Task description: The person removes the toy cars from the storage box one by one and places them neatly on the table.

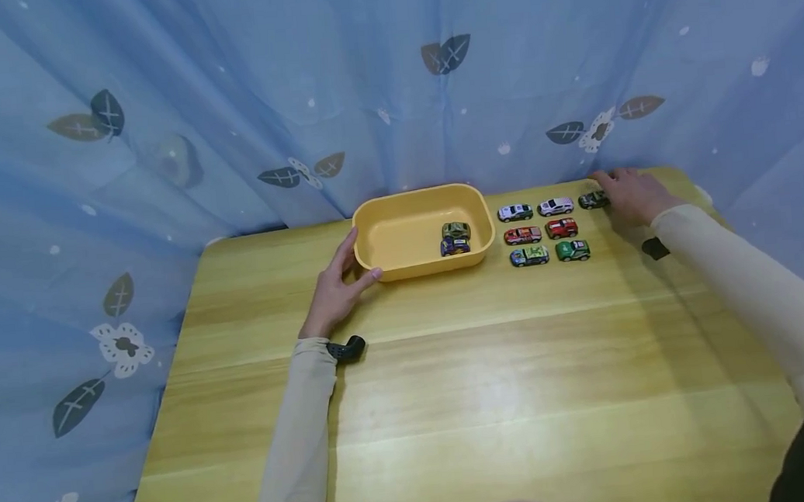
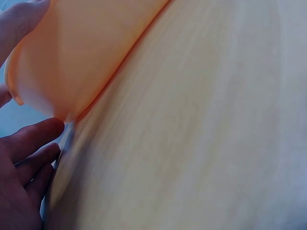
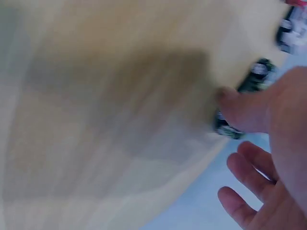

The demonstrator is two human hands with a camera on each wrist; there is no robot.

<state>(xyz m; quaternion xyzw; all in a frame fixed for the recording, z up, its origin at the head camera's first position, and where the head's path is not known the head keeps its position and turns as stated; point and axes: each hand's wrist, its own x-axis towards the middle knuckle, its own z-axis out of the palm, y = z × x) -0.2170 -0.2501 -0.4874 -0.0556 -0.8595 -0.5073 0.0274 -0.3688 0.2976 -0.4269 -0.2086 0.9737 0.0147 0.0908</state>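
My left hand (image 1: pixel 335 293) holds the left end of a yellow plastic tray (image 1: pixel 403 271), its thumb at the front rim and fingers round the side. In the left wrist view the tray wall (image 2: pixel 91 52) stands on the table. Inside lie two toy cars, an olive camouflage one (image 1: pixel 456 230) and a purple-blue one (image 1: pixel 454 246). At the back right, my right hand (image 1: pixel 636 194) grips a dark green camouflage toy car (image 1: pixel 593 199) on the tabletop. The right wrist view shows the thumb across this car (image 3: pixel 259 72); the index finger is mostly hidden.
Several toy cars stand in rows right of the tray, including a white one (image 1: pixel 556 206), a red one (image 1: pixel 561 227) and a green one (image 1: pixel 573 251). A blue curtain (image 1: pixel 377 89) hangs along the back edge of the wooden table (image 1: pixel 467 386).
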